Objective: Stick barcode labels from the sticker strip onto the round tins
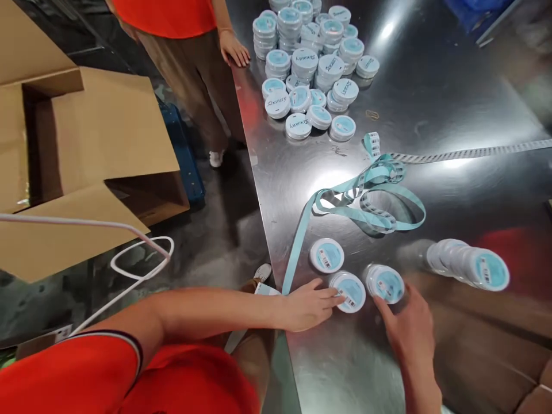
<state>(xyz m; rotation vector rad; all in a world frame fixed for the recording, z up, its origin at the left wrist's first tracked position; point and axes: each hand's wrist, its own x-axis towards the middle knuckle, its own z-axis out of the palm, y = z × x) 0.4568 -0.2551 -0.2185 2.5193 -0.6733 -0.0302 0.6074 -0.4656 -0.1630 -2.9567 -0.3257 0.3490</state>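
My left hand [311, 306] lies over the table's near edge with its fingers stretched out. Its fingertips touch the blue, barcoded label of a round white jar [351, 296]. Thumb and fingers of my right hand [411, 328] close around the sides of another round jar [388, 286], which seems to sit on one beneath it. Just behind them is a similar jar [327, 255], its blue label facing up. A light-blue strip of barcode labels [297, 247] runs from near my left wrist to a loose tangle on the table.
Many jars [304, 60] are piled at the far side. A leaning row of jars [489, 269] is to the right on the metal table [452, 98]. Open cardboard boxes [107, 126] and a white cable [142, 273] are at left. Another person's hand [234, 49] rests on the table edge.
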